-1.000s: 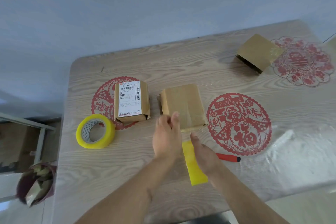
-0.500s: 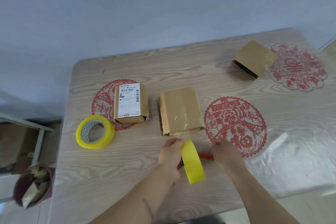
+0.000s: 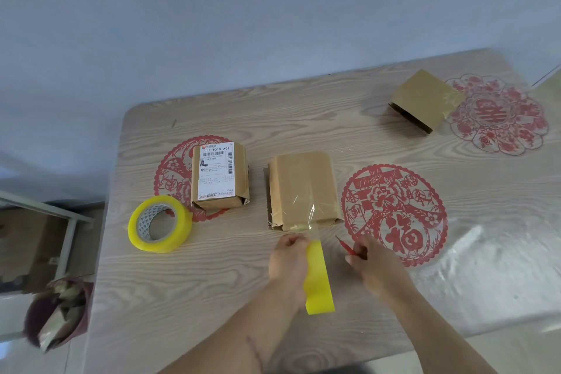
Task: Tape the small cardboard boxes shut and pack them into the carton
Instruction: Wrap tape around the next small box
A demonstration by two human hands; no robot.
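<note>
Hands below "111 W010 A01" box

1. A plain pale blue-grey wall fills the upper half of the view.
2. A light wood-grain table with rounded corners stands against it, under a clear glossy plastic cover that catches soft daylight glare at the right.
3. Red paper-cut decorations lie flat under the cover.
4. At the left, a white metal frame stands beside what may be a dark bin holding scraps.
</note>
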